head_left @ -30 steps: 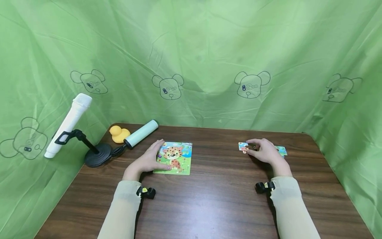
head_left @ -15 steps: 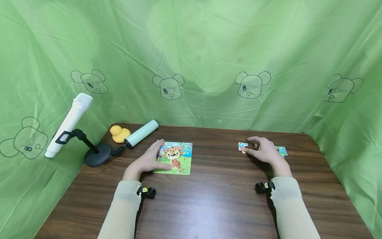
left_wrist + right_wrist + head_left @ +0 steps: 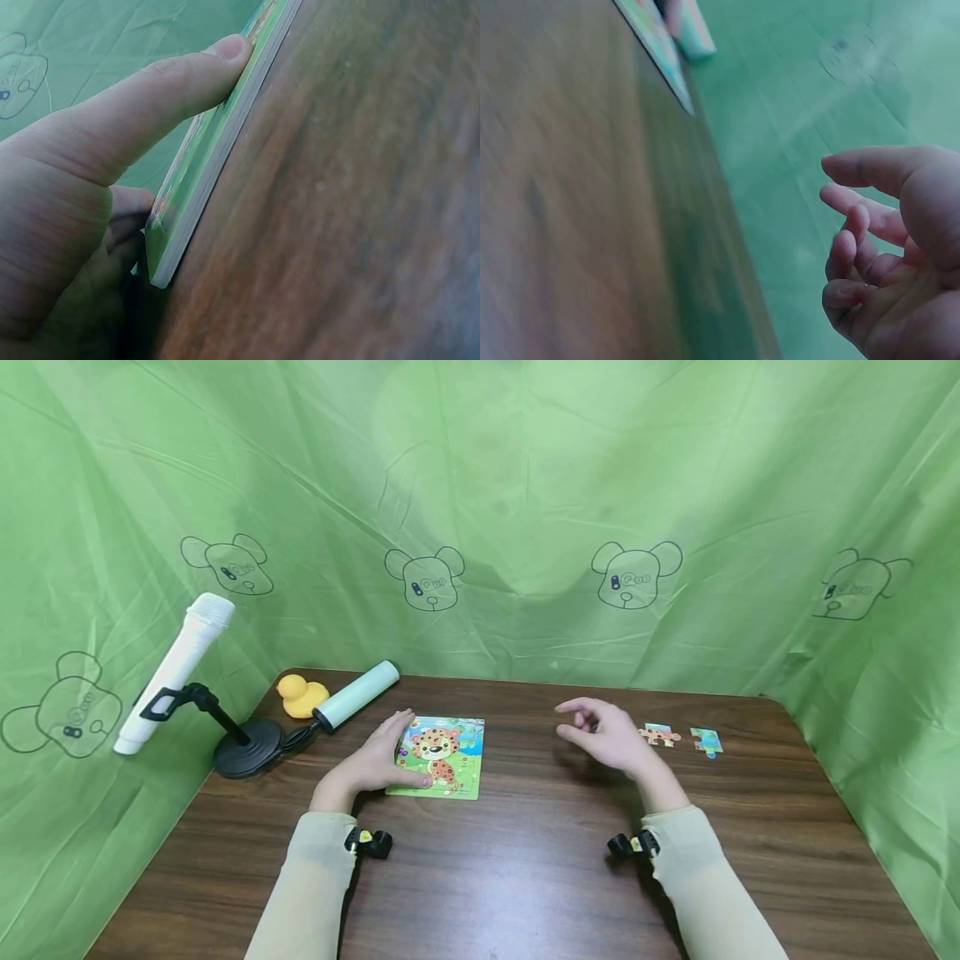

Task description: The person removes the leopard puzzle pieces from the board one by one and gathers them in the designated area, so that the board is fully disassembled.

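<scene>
A square leopard puzzle (image 3: 450, 760) lies on the table, left of the middle. My left hand (image 3: 375, 760) rests along its left side, the thumb straight across its lower part and the fingers reaching toward its far left corner. In the left wrist view the thumb (image 3: 202, 71) presses on the board's green face by the thick edge. My right hand (image 3: 603, 735) hovers over the table between the puzzle and the loose pieces. Its thumb (image 3: 862, 166) and index finger stand apart with nothing seen between them; the other fingers are loosely bent.
Right of my right hand lie a spotted puzzle piece (image 3: 660, 736) and a blue-green piece (image 3: 707, 742). A yellow duck (image 3: 302, 697), a pale teal cylinder (image 3: 358, 695) and a white microphone (image 3: 176, 672) on a black stand (image 3: 247, 748) occupy the back left. Green cloth hangs behind.
My right hand has moved left, uncovering the spotted piece. The piece by its fingertips earlier no longer shows at that spot. My left hand and the puzzle have stayed still.
</scene>
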Available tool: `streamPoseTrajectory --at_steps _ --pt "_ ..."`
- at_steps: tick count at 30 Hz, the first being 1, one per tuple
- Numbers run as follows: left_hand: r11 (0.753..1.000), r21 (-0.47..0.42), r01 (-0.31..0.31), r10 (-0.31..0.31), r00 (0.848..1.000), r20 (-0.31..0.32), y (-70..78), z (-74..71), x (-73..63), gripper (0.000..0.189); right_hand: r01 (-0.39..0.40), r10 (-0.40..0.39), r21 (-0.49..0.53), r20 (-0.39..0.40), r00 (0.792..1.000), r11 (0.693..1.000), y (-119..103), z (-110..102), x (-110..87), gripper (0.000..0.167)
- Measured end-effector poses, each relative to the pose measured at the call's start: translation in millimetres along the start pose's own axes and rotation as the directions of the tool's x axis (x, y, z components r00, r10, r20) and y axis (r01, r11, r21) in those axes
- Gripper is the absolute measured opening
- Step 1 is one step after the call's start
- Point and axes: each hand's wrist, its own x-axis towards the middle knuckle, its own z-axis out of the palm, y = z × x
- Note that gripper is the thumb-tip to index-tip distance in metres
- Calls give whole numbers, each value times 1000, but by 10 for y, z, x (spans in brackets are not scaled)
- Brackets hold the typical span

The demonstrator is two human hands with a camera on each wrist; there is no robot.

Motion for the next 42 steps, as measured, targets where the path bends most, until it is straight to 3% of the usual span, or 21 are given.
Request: streamPoseTrajectory --at_steps 6,14,21,30,36,42 --pt "1000 4 4 -4 1000 2 8 0 -4 137 -18 12 75 87 996 997 -193 361 7 35" --pt "1000 16 2 -2 1000 5 49 -15 -31 139 -50 38 97 118 992 994 -468 746 -28 32" --pt "999 50 -11 11 1000 10 61 -20 -22 139 -80 62 123 138 988 989 -573 1005 54 30" --pt "998 61 -28 28 1000 6 61 -21 -2 137 -140 115 198 132 984 970 -745 1223 246 33" --pt "997 28 -70 70 997 16 102 -31 -7 135 -159 131 138 189 973 978 -709 1352 300 40" --pt "990 -52 -133 136 989 59 112 -15 12 111 -182 157 111 203 967 977 -613 1404 290 50"
